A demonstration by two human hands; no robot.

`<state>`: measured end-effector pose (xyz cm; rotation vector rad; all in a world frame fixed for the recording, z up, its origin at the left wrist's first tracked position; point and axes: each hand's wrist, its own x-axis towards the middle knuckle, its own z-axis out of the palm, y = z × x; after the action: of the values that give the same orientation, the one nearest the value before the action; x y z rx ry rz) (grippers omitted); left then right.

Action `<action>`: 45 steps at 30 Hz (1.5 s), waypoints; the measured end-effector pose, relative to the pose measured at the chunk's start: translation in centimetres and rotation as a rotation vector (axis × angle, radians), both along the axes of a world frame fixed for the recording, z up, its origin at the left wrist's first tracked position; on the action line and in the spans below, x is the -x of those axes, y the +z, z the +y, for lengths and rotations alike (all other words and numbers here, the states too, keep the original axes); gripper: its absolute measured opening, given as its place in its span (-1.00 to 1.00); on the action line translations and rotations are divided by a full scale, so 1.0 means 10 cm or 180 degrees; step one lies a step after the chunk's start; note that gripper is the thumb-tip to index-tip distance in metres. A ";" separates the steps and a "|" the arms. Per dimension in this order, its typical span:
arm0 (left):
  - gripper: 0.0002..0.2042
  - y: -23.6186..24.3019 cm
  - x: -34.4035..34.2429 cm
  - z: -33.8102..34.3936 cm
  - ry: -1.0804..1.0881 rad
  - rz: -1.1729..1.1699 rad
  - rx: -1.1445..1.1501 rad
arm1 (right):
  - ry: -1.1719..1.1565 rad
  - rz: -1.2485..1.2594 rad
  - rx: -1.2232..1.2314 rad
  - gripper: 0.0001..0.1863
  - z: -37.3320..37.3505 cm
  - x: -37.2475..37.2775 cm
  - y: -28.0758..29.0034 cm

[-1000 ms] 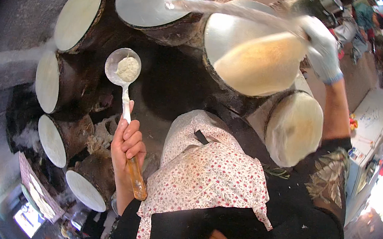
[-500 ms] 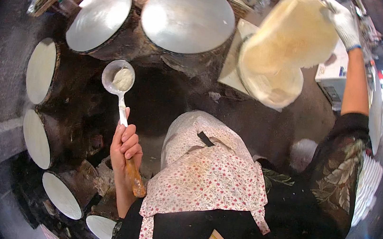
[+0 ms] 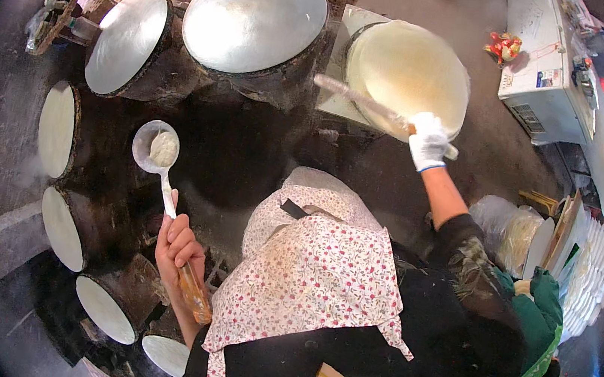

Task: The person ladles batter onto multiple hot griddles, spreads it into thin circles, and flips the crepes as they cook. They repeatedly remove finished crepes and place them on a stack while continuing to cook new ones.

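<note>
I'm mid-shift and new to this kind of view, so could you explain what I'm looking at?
There's no machine here: these are a person's bare left hand and white-gloved right hand, seen by a wide fisheye camera on their head. It looks down, so edges bend, and picture left is their left.

The left hand grips a ladle with a pale lump in its bowl. The right holds a long flat stick across a thin, pale round sheet, which lies over a squarish board.

Round-topped stands curve around the front and left, including a big shiny one.
</note>
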<state>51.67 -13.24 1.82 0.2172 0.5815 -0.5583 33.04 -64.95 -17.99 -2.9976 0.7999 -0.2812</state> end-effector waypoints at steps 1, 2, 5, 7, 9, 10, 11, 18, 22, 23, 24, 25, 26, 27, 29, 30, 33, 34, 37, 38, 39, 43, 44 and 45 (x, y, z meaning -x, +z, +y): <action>-0.51 0.00 0.00 -0.05 -0.0101 -0.0049 -0.0102 | -0.0112 0.0424 0.0038 -0.74 -0.01 0.10 -0.24; -0.51 0.00 0.01 -0.11 -0.0232 -0.0047 -0.0187 | -0.0162 0.0349 0.0000 -0.75 -0.02 0.17 -0.43; -0.52 0.01 0.06 -0.29 -0.0341 -0.0104 -0.0364 | -0.0034 0.0034 -0.0089 -0.73 -0.04 0.22 -0.70; -0.52 0.03 0.10 -0.36 -0.0432 -0.0147 -0.0464 | 0.0087 -0.0168 -0.0201 -0.70 -0.01 0.15 -0.73; -0.52 0.03 0.13 -0.39 -0.0398 -0.0099 -0.0342 | 0.0081 0.0001 -0.0265 -0.72 0.06 0.05 -0.73; -0.52 0.03 0.14 -0.40 -0.0282 0.0004 -0.0371 | 0.0226 -0.0037 -0.0315 -0.73 0.09 -0.01 -0.74; -0.52 0.01 0.14 -0.40 -0.0382 -0.0069 -0.0315 | 0.0252 -0.0010 -0.0434 -0.75 0.11 -0.05 -0.75; -0.52 0.05 0.36 -0.35 0.0041 0.0312 -0.0518 | 0.0222 0.0471 -0.1016 -0.38 0.11 -0.04 -0.40; -0.53 0.17 0.99 -0.21 0.0745 0.0232 -0.0006 | 0.1053 0.0607 -0.1402 -0.22 0.37 -0.39 0.23; -0.54 0.06 1.12 -0.20 0.0904 0.0464 -0.0008 | 0.0992 0.0773 -0.1715 -0.20 0.53 -0.64 0.34; -0.55 -0.10 1.27 -0.21 0.1171 0.0658 -0.0003 | 0.0854 0.1042 -0.1969 -0.18 0.73 -0.92 0.40; -0.54 -0.31 1.39 -0.19 0.1612 0.1012 0.0297 | 0.1140 0.1352 -0.1888 -0.15 0.98 -1.22 0.43; -0.52 -0.53 1.55 -0.19 0.1806 0.0925 0.0161 | 0.1613 0.1943 -0.1562 -0.09 1.26 -1.52 0.43; -0.51 -0.80 1.69 -0.17 0.2138 0.0896 0.0294 | 0.2320 0.2100 -0.1400 -0.05 1.61 -1.80 0.38; -0.50 -1.25 2.06 -0.16 0.2676 0.0647 0.0258 | 0.3860 0.2049 -0.1249 0.06 2.34 -2.09 0.28; -0.50 -1.39 2.28 -0.21 0.2862 0.0612 0.0232 | 0.4434 0.2140 -0.1307 0.07 2.71 -2.14 0.27; -0.46 -1.46 3.44 0.07 0.3226 0.0637 -0.0254 | 0.4740 0.2841 -0.2108 -0.02 3.51 -1.29 0.67; -0.46 -1.40 3.96 0.13 0.3167 0.1172 -0.0708 | 0.4796 0.3206 -0.2711 -0.09 3.69 -0.85 0.89; -0.49 -1.30 5.81 0.35 0.3076 0.2021 -0.2286 | 0.3843 0.4048 -0.2870 -0.35 4.00 0.66 1.61; -0.52 -1.37 6.44 0.48 0.2974 0.1905 -0.2955 | 0.3705 0.4262 -0.2583 -0.37 4.10 1.17 1.75; -0.52 -1.50 7.05 0.67 0.2896 0.2404 -0.3414 | 0.4095 0.4343 -0.2346 -0.39 4.26 1.61 1.81; -0.50 -2.44 8.49 1.33 0.1690 0.3662 -0.5544 | 0.4575 0.4929 -0.2259 -0.44 5.10 2.89 1.46; -0.49 -2.68 8.57 1.36 0.1060 0.3956 -0.5314 | 0.4760 0.4948 -0.2130 -0.46 5.36 3.04 1.29; -0.50 -2.86 8.61 1.26 0.0535 0.3941 -0.5102 | 0.4950 0.4932 -0.2009 -0.47 5.59 3.17 1.13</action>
<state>-34.43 -0.64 -26.75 1.3601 2.1713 0.1505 1.31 -9.08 -6.68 -1.7612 -1.3203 1.8118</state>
